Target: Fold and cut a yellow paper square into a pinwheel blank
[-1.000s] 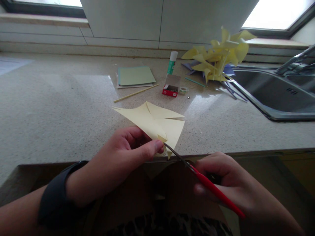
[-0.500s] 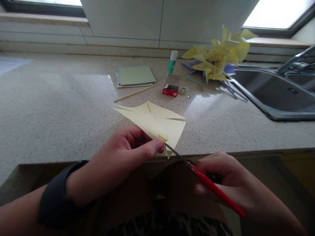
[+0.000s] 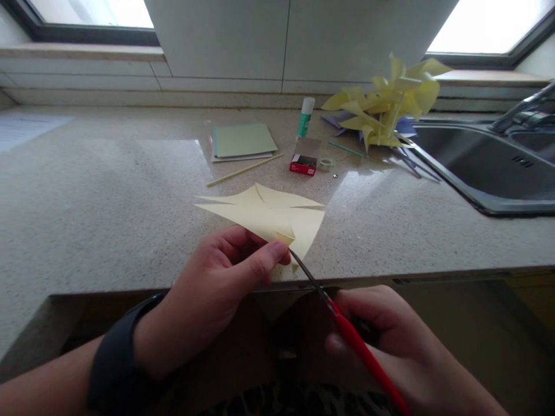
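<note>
My left hand (image 3: 217, 289) pinches the near corner of a pale yellow paper square (image 3: 269, 216) with cuts in from its corners, held just above the speckled countertop (image 3: 108, 196). A dark band sits on that wrist. My right hand (image 3: 390, 341) grips red-handled scissors (image 3: 347, 335). Their blades point up and left, and the tips meet the paper right beside my left thumb.
Farther back lie a stack of green and white sheets (image 3: 243, 140), a thin wooden stick (image 3: 245, 170), a glue stick (image 3: 305, 117), a small red box (image 3: 303, 162), a tape roll (image 3: 326, 164) and a heap of yellow paper pinwheels (image 3: 385, 104). A steel sink (image 3: 485, 167) is at the right.
The view has tipped slightly, so everything sits a little lower. My right hand and the scissors have shifted left and down. The paper stays pinched in my left hand.
</note>
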`<state>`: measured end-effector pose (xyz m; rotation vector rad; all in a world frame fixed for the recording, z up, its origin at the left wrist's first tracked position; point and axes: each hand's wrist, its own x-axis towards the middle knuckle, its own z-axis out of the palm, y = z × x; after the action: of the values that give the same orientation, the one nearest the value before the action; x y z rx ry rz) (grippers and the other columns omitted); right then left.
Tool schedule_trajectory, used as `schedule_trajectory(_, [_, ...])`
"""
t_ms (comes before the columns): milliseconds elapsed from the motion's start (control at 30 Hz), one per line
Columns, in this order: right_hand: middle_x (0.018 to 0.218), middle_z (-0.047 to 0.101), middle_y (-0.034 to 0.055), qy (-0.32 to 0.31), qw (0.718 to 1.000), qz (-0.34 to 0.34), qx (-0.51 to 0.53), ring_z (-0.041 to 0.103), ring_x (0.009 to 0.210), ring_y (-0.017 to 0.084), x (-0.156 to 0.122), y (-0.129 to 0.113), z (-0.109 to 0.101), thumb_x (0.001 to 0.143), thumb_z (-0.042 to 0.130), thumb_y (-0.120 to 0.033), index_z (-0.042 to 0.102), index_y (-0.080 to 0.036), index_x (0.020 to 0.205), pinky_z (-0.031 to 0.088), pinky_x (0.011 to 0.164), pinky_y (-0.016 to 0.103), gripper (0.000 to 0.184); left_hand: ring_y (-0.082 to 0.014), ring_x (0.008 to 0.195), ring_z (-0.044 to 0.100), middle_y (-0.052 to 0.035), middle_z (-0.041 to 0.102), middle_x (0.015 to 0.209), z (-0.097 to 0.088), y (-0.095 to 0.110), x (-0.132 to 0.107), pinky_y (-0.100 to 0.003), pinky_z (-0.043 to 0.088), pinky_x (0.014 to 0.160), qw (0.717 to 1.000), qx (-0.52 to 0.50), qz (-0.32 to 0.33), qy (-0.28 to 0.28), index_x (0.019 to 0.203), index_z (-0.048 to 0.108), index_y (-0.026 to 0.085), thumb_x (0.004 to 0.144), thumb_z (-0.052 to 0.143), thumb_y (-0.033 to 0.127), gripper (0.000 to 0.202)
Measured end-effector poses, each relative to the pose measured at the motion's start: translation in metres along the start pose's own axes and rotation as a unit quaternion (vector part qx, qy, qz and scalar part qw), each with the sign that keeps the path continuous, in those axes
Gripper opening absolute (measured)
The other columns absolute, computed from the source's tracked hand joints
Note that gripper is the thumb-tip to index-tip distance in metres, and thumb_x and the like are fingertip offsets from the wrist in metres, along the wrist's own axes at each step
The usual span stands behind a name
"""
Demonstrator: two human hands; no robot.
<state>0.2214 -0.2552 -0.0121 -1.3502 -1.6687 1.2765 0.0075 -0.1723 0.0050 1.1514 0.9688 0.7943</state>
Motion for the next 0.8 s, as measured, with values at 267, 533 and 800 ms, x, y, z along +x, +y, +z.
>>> schedule_trajectory(267, [0.059,0.052,-0.0013,0.048,0.998,-0.020,-0.020,0.044,0.054,0.011,0.001,0.015,0.025,0.089,0.065,-0.050,0.061,-0.018,0.070,0.035,0.048,0.024,0.038,-0.0090,0.059,0.057,0.0004,0.074,0.078,-0.001,-0.002,-0.001,-0.018,0.045,0.054,0.999,0.021,0.032,0.028,0.083,0.077,0.021,0.084,0.078,0.043,0.022])
schedule_trajectory(533, [0.056,0.053,-0.0010,0.069,0.996,-0.037,-0.034,0.044,0.051,0.010,0.007,0.011,0.031,0.091,0.062,-0.049,0.058,-0.017,0.065,0.033,0.048,0.024,0.041,-0.0070,0.058,0.053,0.0029,0.072,0.074,-0.001,-0.004,-0.001,-0.016,0.043,0.053,0.999,0.009,0.033,0.022,0.082,0.077,0.023,0.084,0.078,0.042,0.020])
schedule_trajectory(800, [0.055,0.049,-0.0024,0.074,0.996,-0.042,-0.039,0.042,0.049,0.009,0.009,0.009,0.032,0.091,0.061,-0.049,0.055,-0.017,0.063,0.031,0.046,0.023,0.043,-0.0060,0.057,0.053,0.0058,0.066,0.064,-0.001,-0.005,0.000,-0.014,0.043,0.054,0.999,-0.006,0.037,0.019,0.080,0.078,0.024,0.084,0.079,0.040,0.017])
